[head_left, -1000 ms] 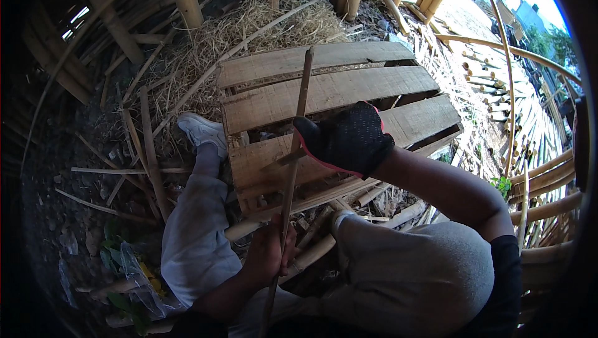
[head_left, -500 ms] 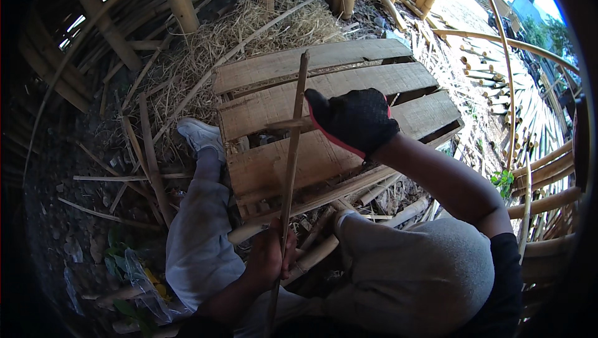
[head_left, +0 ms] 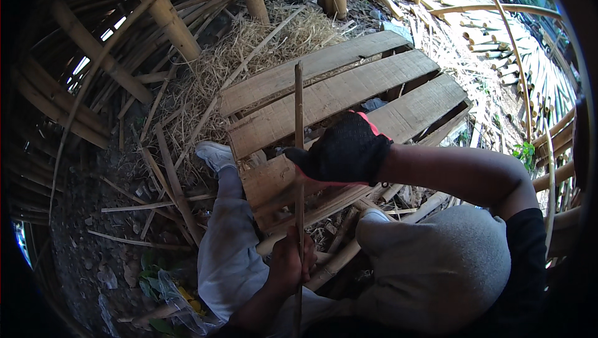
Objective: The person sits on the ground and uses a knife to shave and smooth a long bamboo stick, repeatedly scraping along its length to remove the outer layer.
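Observation:
Upright in front of me stands a long, narrow bamboo strip (head_left: pixel 299 104). My bare left hand (head_left: pixel 290 262) is wrapped round its lower part, close to my lap. My right hand (head_left: pixel 349 151), in a black glove with red edges, is closed beside the strip, its thumb end against the middle of it. A blurred, pale, blade-like shape crosses the strip just below the glove; I cannot make out what it is. Behind the strip lies a slatted wooden pallet (head_left: pixel 336 98), partly covered by my right hand and forearm.
Dry straw shavings (head_left: pixel 274 45) heap beyond the pallet. Bamboo posts (head_left: pixel 163 11) stand at the back left. Cut bamboo poles (head_left: pixel 492 51) are stacked at the far right. Loose sticks (head_left: pixel 168 173) and clear plastic (head_left: pixel 177 297) lie on the ground at left.
My right hand has moved down along the strip, toward my left hand. The strip now stands straighter. The view has shifted, so the pallet and my legs appear farther right.

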Motion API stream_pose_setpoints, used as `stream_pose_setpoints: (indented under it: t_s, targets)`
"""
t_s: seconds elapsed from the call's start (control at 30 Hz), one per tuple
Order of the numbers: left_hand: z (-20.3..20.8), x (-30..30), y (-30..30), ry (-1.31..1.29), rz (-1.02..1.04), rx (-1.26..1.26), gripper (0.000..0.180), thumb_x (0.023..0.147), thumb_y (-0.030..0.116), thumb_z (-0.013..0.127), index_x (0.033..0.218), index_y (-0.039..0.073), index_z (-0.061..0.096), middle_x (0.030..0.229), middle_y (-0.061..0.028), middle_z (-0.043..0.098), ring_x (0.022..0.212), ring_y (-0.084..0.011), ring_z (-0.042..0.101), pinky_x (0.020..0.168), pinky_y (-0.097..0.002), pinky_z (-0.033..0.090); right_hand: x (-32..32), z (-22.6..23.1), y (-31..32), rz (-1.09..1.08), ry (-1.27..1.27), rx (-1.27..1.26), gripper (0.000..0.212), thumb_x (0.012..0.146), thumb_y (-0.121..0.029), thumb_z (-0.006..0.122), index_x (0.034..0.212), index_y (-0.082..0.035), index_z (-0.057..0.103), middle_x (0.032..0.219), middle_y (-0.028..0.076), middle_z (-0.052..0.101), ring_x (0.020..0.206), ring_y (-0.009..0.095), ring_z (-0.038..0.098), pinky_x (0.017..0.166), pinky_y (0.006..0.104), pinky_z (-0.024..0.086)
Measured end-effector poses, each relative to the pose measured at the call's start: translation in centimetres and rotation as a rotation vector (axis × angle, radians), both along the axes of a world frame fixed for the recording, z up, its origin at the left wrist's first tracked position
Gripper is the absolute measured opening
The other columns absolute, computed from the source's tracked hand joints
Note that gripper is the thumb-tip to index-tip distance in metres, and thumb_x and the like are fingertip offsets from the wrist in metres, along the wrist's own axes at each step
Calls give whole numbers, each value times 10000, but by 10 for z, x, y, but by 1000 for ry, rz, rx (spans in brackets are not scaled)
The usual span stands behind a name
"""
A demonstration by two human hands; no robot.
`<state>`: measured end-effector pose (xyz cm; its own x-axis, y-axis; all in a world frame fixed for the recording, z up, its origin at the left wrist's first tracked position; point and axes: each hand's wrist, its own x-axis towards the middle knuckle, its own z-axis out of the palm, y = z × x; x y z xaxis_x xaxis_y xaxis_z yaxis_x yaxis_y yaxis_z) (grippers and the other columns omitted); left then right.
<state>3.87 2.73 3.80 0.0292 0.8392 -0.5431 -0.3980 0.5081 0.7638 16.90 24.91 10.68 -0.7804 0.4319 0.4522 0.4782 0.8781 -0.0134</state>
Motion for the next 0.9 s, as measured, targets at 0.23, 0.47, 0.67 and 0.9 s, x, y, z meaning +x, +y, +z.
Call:
stream_pose_setpoints:
  t_s: [0.23,0.47,0.67,0.9]
  targets:
    - [3,3,4,-43,8,1,582,1057,594,246,813,107,450,482,-1,359,378,-95,350,363,-258,283,-3,2,25,-58,-3,62,388,1040,-410,411,1173,-170,686,680,109,691,586,334,676,544,445,538]
    - [1,2,4,-47,8,-14,564,1070,564,229,815,108,443,481,1,350,365,-97,327,356,-260,280,-6,19,18,-156,-16,-93,517,1036,-490,360,1053,-124,725,796,98,744,811,318,724,801,475,564]
    - [-6,1,1,-54,16,41,565,1068,570,226,803,113,427,482,6,341,367,-95,326,343,-252,265,1,42,78,-356,-327,-263,606,1039,-508,327,959,-39,702,719,146,714,702,366,706,667,471,567]
    - [-3,2,2,-51,30,19,571,1051,600,273,778,122,420,457,7,329,333,-103,325,318,-250,261,-1,23,87,-284,-163,-86,483,1006,-512,452,983,-99,702,624,99,680,505,336,642,519,483,526]
